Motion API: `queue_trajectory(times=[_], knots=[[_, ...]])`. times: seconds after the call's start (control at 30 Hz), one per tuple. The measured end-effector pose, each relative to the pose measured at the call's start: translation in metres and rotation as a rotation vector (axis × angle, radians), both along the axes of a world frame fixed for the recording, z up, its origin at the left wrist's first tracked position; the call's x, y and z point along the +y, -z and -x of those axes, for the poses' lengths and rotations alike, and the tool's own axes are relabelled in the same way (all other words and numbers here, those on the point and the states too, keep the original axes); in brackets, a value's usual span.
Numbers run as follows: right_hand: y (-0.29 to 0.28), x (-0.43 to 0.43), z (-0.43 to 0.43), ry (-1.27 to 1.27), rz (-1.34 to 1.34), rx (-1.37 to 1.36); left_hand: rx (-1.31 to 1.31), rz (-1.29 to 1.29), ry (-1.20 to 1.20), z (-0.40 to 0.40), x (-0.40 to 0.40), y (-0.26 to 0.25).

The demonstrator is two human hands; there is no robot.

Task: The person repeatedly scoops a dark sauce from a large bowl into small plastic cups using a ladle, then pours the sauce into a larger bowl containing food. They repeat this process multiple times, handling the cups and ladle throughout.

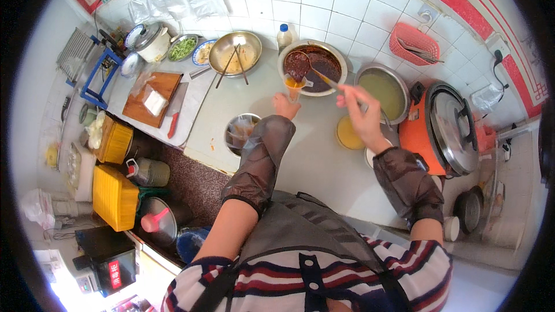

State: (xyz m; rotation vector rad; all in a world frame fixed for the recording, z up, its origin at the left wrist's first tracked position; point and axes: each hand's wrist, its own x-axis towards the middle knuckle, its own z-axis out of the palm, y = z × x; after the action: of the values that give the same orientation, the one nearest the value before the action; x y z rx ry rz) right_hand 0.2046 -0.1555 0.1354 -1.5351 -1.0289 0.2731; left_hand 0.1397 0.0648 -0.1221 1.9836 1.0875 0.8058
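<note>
My left hand [286,106] holds a small funnel [295,82] with an orange-tinted inside, near the front rim of a metal basin of dark red sauce [331,60]. What is below the funnel is partly hidden by the hand. My right hand [360,115] grips the handle of a metal ladle [299,63], whose bowl, full of dark red sauce, is tilted over the funnel. Orange-red liquid shows at the funnel's mouth. Below my left hand, beside the forearm, a steel pot [232,136] holds filled clear plastic bags. A container of yellow contents [350,133] stands by my right hand.
A basin of greenish liquid [379,91] and an orange cooker [420,125] stand at right. Behind the sauce is a blue-capped bottle [284,39]. To the left are a steel pan [236,52] with chopsticks, a cutting board [149,99] and a red-handled knife [174,123].
</note>
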Motion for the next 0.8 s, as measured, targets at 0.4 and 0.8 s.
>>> queue_trajectory(times=[0.4,0.8], knots=[[0.041,-0.024,0.015,-0.196,-0.100,-0.792,-0.256,0.076,-0.013,0.002,0.013,-0.003],[0.088,0.089,-0.052,0.043,0.052,-0.490,-0.241,0.094,-0.021,0.025,-0.002,-0.017]])
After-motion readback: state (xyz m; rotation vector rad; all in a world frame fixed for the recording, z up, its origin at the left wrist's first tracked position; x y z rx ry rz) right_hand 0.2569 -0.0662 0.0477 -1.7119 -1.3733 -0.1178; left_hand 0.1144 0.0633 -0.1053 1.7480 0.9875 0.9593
